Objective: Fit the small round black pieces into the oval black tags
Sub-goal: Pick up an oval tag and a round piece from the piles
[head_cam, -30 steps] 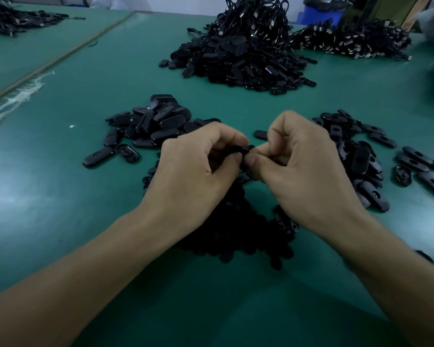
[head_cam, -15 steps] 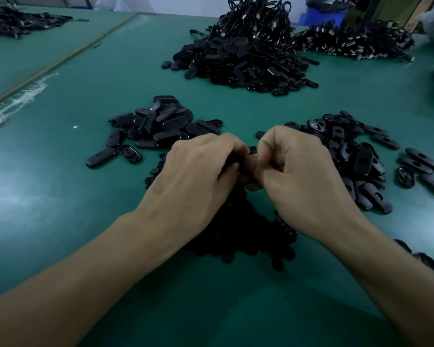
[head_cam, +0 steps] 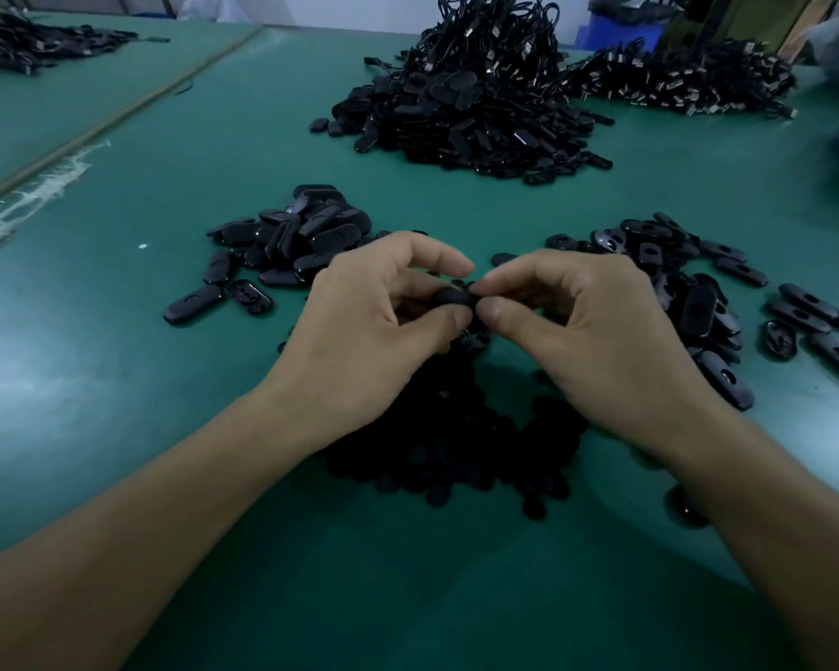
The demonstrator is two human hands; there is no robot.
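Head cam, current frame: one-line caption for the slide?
Left hand and right hand pinch one black piece together above the heap of round pieces, oval tag piles on either side.

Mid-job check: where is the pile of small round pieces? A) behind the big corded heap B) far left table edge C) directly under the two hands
C: the pile of small round pieces lies beneath the left hand and right hand, which together pinch a black piece.

No text, label, brand, number or sign can be read on any surface in view.
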